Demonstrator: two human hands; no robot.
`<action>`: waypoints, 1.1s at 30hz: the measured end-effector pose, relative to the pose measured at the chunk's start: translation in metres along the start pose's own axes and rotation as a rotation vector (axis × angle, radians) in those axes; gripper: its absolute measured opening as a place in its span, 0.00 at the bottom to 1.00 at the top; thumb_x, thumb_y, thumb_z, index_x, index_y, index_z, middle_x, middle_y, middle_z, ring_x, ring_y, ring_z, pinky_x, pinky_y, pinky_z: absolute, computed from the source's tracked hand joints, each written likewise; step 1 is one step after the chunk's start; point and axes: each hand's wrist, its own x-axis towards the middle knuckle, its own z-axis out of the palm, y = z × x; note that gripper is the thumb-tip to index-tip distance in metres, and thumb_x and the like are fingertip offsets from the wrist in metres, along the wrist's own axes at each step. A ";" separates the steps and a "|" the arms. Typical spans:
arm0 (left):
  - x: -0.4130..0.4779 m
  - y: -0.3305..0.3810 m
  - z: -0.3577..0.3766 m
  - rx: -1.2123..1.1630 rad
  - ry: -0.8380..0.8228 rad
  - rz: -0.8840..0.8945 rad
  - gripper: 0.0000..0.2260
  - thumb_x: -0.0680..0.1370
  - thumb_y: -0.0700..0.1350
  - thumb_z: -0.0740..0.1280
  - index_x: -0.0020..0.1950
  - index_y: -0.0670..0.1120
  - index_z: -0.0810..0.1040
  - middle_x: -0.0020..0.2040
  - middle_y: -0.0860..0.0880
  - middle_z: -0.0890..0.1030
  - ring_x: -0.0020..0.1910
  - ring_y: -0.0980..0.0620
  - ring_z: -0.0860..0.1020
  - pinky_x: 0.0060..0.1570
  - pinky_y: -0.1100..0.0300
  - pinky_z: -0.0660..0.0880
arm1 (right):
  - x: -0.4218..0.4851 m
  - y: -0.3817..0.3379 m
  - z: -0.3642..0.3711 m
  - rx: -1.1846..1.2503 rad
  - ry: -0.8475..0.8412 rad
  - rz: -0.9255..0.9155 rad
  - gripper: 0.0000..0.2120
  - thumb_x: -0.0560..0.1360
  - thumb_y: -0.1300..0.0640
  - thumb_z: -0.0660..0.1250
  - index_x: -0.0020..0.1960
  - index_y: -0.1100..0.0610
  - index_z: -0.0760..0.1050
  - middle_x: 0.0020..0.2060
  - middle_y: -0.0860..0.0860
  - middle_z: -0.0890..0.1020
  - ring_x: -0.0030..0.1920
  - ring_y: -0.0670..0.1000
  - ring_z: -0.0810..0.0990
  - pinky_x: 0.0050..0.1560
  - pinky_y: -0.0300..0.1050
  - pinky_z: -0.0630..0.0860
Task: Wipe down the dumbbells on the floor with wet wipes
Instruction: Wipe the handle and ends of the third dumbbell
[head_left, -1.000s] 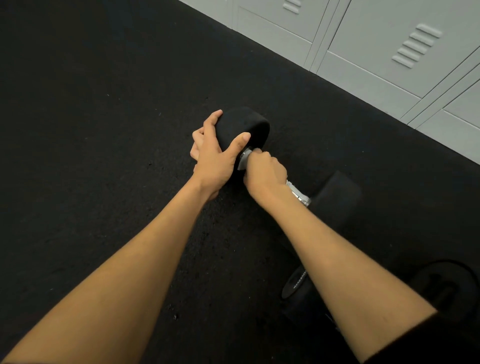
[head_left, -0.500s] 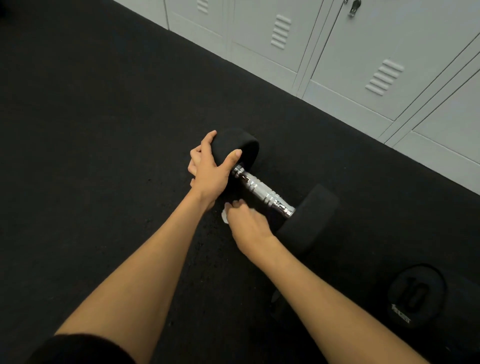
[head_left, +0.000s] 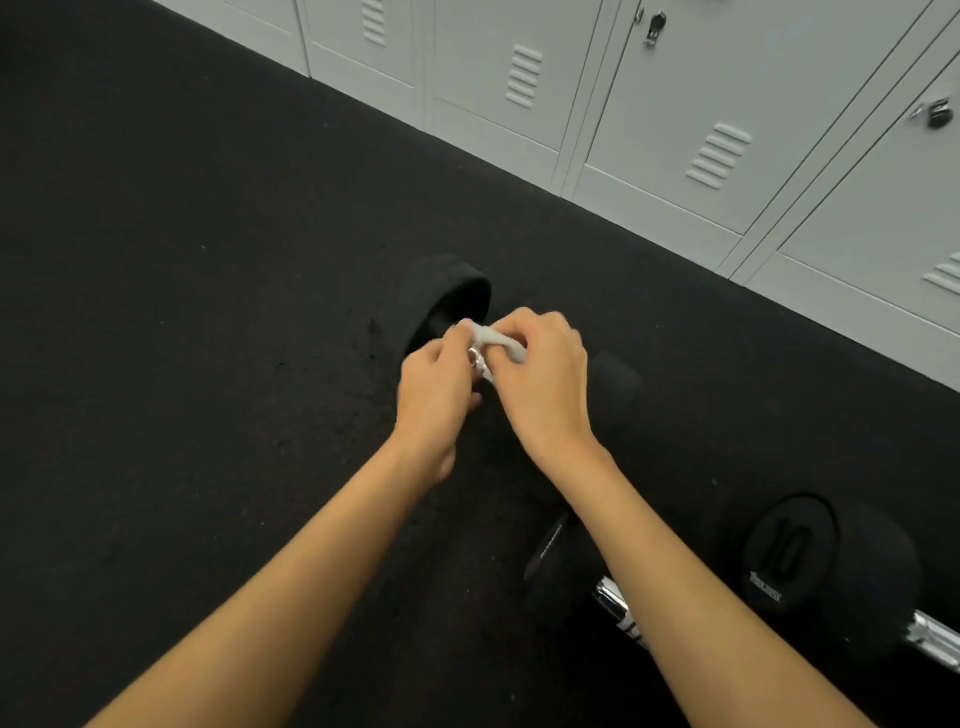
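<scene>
A black dumbbell (head_left: 447, 301) with a chrome handle lies on the dark rubber floor in the middle of the view; my hands cover most of its handle. Above that handle, a crumpled white wet wipe (head_left: 493, 340) is pinched between both hands. My left hand (head_left: 439, 387) grips its left end and my right hand (head_left: 543, 384) its right end. The dumbbell's right head (head_left: 615, 384) shows just past my right hand.
Two more black dumbbells lie at the lower right: one (head_left: 566, 571) partly under my right forearm, another marked 10 (head_left: 831, 561) with a chrome handle. Grey lockers (head_left: 675, 104) with padlocks line the far edge. Black rubber floor (head_left: 182, 312) spreads to the left.
My left hand has let go of the dumbbell's left head and come to the wipe. My right hand rose from the floor side of the handle, and both now hold the wipe.
</scene>
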 end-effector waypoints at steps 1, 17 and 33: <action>-0.001 0.005 0.003 -0.107 -0.126 -0.093 0.15 0.80 0.55 0.58 0.50 0.48 0.81 0.49 0.47 0.84 0.52 0.50 0.82 0.55 0.52 0.78 | -0.002 0.001 0.003 -0.094 0.011 -0.040 0.04 0.76 0.56 0.65 0.48 0.53 0.79 0.46 0.50 0.76 0.47 0.50 0.73 0.44 0.43 0.73; 0.071 0.004 0.002 0.944 -0.044 0.732 0.12 0.78 0.37 0.58 0.58 0.44 0.78 0.49 0.48 0.80 0.47 0.48 0.77 0.42 0.62 0.72 | 0.024 0.051 -0.023 -0.307 -0.118 0.559 0.18 0.80 0.46 0.53 0.63 0.52 0.73 0.63 0.55 0.74 0.63 0.60 0.70 0.61 0.57 0.66; 0.119 -0.006 0.017 1.345 -0.671 0.549 0.13 0.79 0.43 0.60 0.60 0.55 0.76 0.47 0.51 0.81 0.47 0.50 0.78 0.49 0.52 0.73 | 0.030 0.057 -0.020 -0.286 -0.031 0.548 0.13 0.77 0.49 0.56 0.49 0.51 0.78 0.47 0.51 0.80 0.52 0.55 0.77 0.55 0.56 0.74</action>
